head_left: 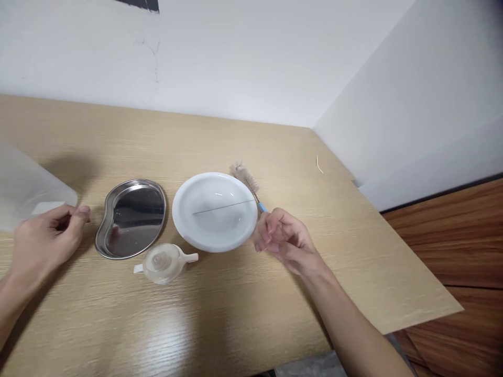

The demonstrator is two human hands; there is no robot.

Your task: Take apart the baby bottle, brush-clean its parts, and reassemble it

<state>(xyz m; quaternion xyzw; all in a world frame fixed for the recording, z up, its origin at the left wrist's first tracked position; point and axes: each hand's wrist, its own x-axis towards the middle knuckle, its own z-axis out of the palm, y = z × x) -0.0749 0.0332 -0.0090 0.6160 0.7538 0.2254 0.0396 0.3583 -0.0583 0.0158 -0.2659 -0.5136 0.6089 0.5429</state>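
Observation:
My left hand (49, 238) is curled, thumb against the fingers, beside a frosted translucent container (27, 180). Whether anything is between those fingers is hidden. To its right lies a shiny kidney-shaped steel tray (135, 220). My right hand (288, 241) is at the right rim of a white oval bowl (214, 235), fingers curled in. Behind the bowl is a bottle brush (245, 177) with grey bristles; its blue handle (262, 208) runs out of sight at my right hand. I cannot tell whether I grip it. A thin dark line crosses the bowl.
A small clear teapot-shaped vessel (163, 263) with a white spout stands in front of the tray and bowl. A pale curved strip (319, 164) lies at the back right of the wooden table (373, 272). White walls (236, 57) border the table.

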